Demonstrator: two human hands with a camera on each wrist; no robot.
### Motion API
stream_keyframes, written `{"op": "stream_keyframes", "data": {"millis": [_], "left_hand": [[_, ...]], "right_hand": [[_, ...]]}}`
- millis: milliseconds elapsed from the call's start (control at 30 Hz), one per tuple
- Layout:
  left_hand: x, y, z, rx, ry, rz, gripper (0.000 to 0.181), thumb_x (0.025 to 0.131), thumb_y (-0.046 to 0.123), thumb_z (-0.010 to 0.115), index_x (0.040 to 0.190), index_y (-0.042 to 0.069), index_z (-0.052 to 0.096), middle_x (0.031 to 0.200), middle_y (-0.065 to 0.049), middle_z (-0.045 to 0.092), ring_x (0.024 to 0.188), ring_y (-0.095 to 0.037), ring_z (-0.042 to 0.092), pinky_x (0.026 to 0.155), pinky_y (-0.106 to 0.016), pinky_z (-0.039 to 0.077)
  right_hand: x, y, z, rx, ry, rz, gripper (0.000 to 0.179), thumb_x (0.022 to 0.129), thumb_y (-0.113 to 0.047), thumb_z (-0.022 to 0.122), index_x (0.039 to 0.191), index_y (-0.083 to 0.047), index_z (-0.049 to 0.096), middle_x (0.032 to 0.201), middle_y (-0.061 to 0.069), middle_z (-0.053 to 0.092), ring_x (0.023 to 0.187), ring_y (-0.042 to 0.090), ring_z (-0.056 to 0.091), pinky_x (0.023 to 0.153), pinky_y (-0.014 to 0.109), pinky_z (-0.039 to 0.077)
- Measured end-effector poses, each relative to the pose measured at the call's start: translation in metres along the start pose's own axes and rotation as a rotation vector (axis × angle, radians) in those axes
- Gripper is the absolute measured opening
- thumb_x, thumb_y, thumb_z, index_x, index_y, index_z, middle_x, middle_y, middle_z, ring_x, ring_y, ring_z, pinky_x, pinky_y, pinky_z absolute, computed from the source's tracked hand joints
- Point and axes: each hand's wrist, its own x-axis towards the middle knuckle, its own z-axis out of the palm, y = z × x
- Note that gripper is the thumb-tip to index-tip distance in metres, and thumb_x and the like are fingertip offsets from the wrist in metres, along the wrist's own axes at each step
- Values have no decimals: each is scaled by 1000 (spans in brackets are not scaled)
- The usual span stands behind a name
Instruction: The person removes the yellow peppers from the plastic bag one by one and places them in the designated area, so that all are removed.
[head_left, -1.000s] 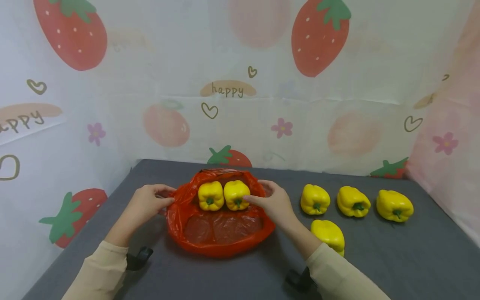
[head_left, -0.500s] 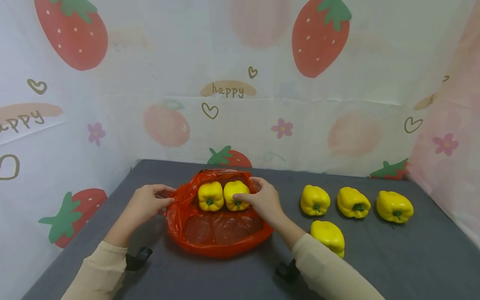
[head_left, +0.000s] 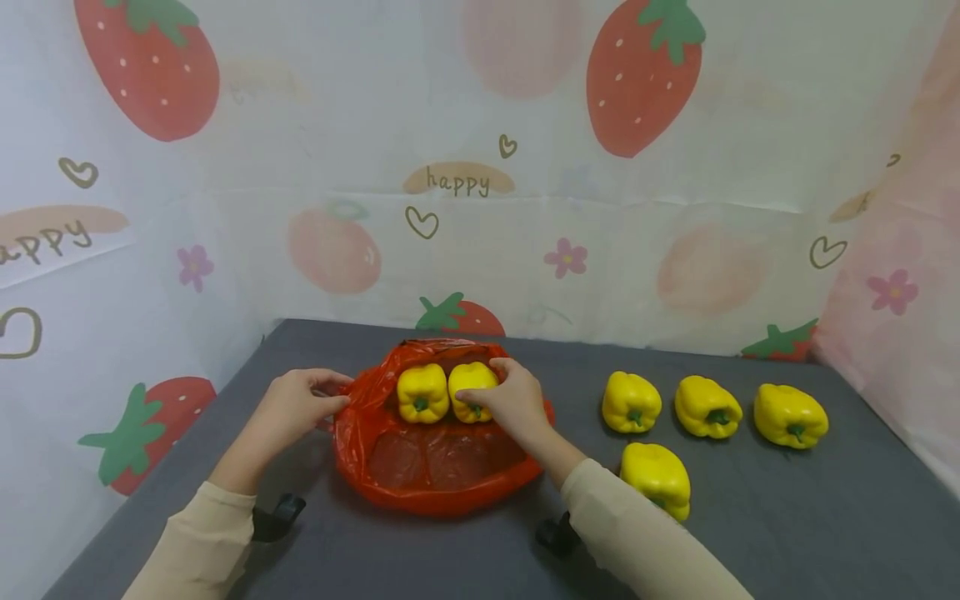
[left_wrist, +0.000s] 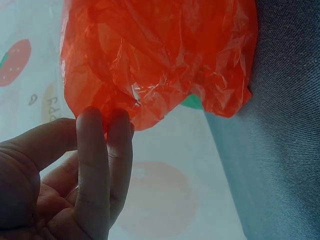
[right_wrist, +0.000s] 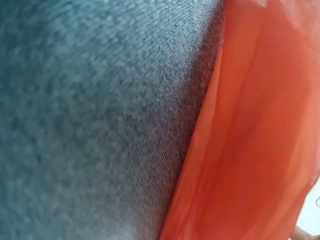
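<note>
Crinkled red bag [head_left: 442, 502], lobed peppers [head_left: 422, 390]

plain cream long sleeves [head_left: 197, 537], dark wrist cameras [head_left: 279, 517], bare hands [head_left: 294, 406]

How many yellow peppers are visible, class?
6: two peppers in the red bag, three peppers in a row to its right, one pepper in front of that row. The bag could hide more.
</note>
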Motion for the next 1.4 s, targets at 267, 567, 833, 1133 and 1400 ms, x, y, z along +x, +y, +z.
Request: {"op": "stream_keyframes", "data": {"millis": [267, 567, 833, 1133, 1400], "left_hand": [[-1, 1, 0, -4, 1, 9, 39, 95, 17, 66, 128, -4, 62, 112, -23, 69, 81, -16, 70, 72, -39, 63], [-2, 1, 0, 8, 2, 11, 38, 95, 17, 66, 127, -3, 63, 112, -23, 69, 81, -17, 70, 72, -39, 63], [-1, 0, 1, 11, 3, -2, 38, 95, 17, 66, 127, -3, 63, 113, -23, 69, 81, -17, 70, 72, -39, 63], [0, -1, 1, 17, 1, 2, 38, 95, 17, 66, 127, -3, 63, 112, -23, 69, 80, -17, 70, 72, -39, 63], [-1, 1, 1, 13, 1, 2, 38, 95, 17, 66, 127, -3, 63, 112, -23, 69, 80, -16, 69, 72, -39, 63]], "right_hand": [[4, 1, 9, -42, 36, -16, 73, 76, -28, 87, 136, 0, 57, 134, 16, 63, 111, 30, 61, 96, 44, 55], [5, 2, 15, -105, 55, -18, 73, 75, -25, 87, 136, 3, 56, 131, 18, 63, 109, 32, 62, 94, 45, 55], [5, 4, 18, -128, 62, -36, 71, 75, -24, 86, 134, 4, 57, 129, 19, 64, 109, 32, 62, 93, 46, 56], [0, -1, 10, -108, 81, -31, 70, 75, -25, 86, 133, 3, 59, 128, 18, 66, 105, 31, 64, 91, 44, 57], [-7, -9, -6, -77, 65, 11, 73, 75, -30, 86, 136, -2, 59, 129, 16, 65, 104, 30, 62, 90, 43, 57]]}}
